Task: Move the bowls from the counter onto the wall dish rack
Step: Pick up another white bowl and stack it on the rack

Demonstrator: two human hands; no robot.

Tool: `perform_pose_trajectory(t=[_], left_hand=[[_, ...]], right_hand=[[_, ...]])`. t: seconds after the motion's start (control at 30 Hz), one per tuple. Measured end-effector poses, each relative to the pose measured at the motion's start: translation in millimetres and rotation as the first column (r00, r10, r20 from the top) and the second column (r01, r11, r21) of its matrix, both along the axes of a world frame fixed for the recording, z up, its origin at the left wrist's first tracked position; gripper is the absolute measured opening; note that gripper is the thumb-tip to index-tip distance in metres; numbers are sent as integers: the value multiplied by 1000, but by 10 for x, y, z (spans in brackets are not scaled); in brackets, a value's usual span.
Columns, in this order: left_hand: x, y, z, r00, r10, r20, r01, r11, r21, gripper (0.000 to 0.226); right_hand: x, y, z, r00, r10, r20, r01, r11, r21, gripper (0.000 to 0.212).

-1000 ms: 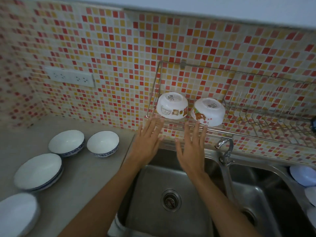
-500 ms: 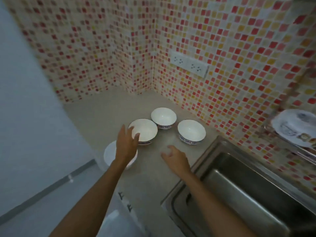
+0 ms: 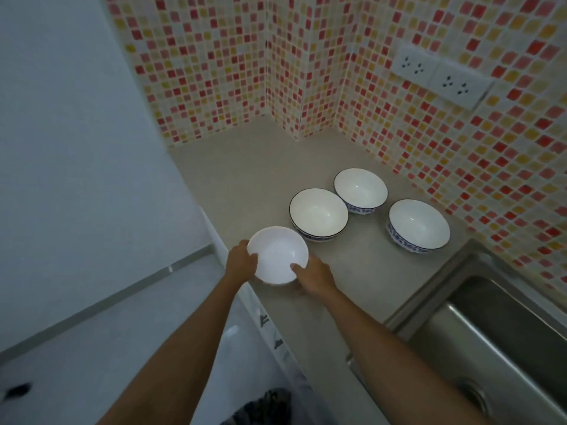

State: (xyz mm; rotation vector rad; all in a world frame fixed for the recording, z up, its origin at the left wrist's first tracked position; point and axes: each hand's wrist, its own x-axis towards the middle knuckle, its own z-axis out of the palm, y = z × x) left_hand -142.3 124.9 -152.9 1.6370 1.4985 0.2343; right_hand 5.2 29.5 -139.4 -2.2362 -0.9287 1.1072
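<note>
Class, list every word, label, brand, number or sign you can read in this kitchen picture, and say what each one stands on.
None can be read.
Wall sockets: holes only, no lettering.
Three blue-patterned bowls, e.g.: decorative pattern, no text.
Plain white bowl held by both hands: unmarked.

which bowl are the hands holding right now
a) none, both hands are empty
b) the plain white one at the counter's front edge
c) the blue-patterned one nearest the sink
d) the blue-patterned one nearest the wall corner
b: the left hand and right hand both have a grip on the rim of the plain white bowl; the three blue-patterned bowls sit untouched.
</note>
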Motion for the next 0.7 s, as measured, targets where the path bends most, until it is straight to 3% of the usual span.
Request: perform_pose_trajectory(t=[0.17,0.3,0.37,0.53,0.63,0.7], left_hand=[[-11,-127,-25,985,108,135,-92,989,-117,74],[211,-323,28,969,159,188,-125,975,-184,39],[404,-434,78,955,152,255,-105,977,-188,33],[1072,-778,429,868,75,491,13,985,-172,35],[1509,-1037,654,804,-14,595,149,972,-179,36],[1796,-1200,775,764,-89,639,267,945,-189,49]], right_hand=[[10,-47,-75,998,-58,-34,58,998,16,47],[159,-266,-60,990,-133,-49,134,990,34,41],[305,-412,17,979,-193,-56,197,979,60,42],[762,-905,358,922,-386,-37,387,909,156,40],[1034,-1294,580,874,-485,-36,479,847,230,41],[1202,-1571,719,843,-538,-23,522,806,280,42]])
